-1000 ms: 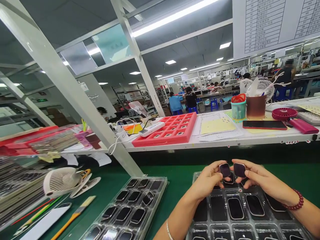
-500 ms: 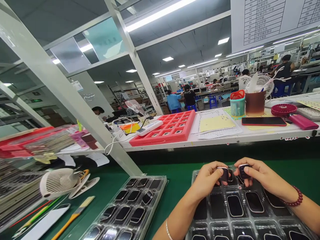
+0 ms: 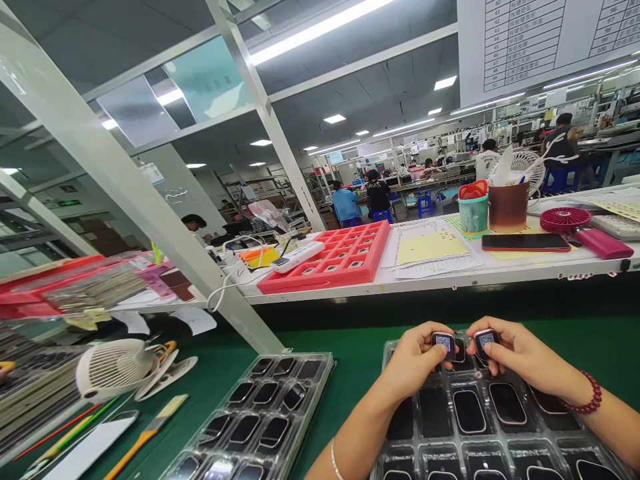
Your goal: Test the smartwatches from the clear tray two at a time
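Pinched between thumb and fingers of my left hand (image 3: 419,352) is a smartwatch body (image 3: 444,345) without a strap, its screen lit with a QR code. My right hand (image 3: 517,350) grips a second smartwatch body (image 3: 486,343), also showing a QR code. Both are held side by side, a little apart, above the far rows of a clear plastic tray (image 3: 443,443). In that tray's pockets lie several dark-screened watch bodies, such as this watch (image 3: 470,411). My forearms hide parts of its sides.
Left of my arms lies another clear tray (image 3: 300,427) of watches on the green bench. Beyond it are a brush (image 3: 145,437) and a white fan (image 3: 117,367). The shelf ahead carries a red foam tray (image 3: 325,260), papers (image 3: 433,250), a phone (image 3: 525,243) and cups (image 3: 507,207).
The screens of both held watches now show QR codes; before, they were dark with faint marks. My hands have stayed nearly in place, each with its watch.
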Demonstrator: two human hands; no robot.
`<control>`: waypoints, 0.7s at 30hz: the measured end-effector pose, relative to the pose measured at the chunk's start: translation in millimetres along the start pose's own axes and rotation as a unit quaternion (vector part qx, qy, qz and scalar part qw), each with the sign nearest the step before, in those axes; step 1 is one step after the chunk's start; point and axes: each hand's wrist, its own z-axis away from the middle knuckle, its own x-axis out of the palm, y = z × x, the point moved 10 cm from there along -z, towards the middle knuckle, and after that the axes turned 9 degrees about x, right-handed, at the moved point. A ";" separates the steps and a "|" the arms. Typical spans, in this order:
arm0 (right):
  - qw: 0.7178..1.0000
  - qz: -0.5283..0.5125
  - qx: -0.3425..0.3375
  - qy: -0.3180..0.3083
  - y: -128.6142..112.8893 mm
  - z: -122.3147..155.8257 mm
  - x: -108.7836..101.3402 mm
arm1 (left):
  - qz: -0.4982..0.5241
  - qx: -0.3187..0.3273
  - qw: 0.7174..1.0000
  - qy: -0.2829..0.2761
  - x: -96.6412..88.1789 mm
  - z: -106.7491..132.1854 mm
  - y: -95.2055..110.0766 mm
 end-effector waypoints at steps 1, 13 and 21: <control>1.000 0.001 0.002 -0.002 -0.1 0.0 0.4 | 0.002 0.001 1.000 0.000 0.5 0.0 0.7; 1.000 0.004 0.005 -0.006 -1.5 0.9 2.1 | -0.012 0.003 1.000 -0.005 3.4 1.6 5.2; 1.000 0.013 -0.002 -0.005 -2.5 1.1 2.8 | -0.018 0.004 1.000 -0.008 4.2 0.4 3.9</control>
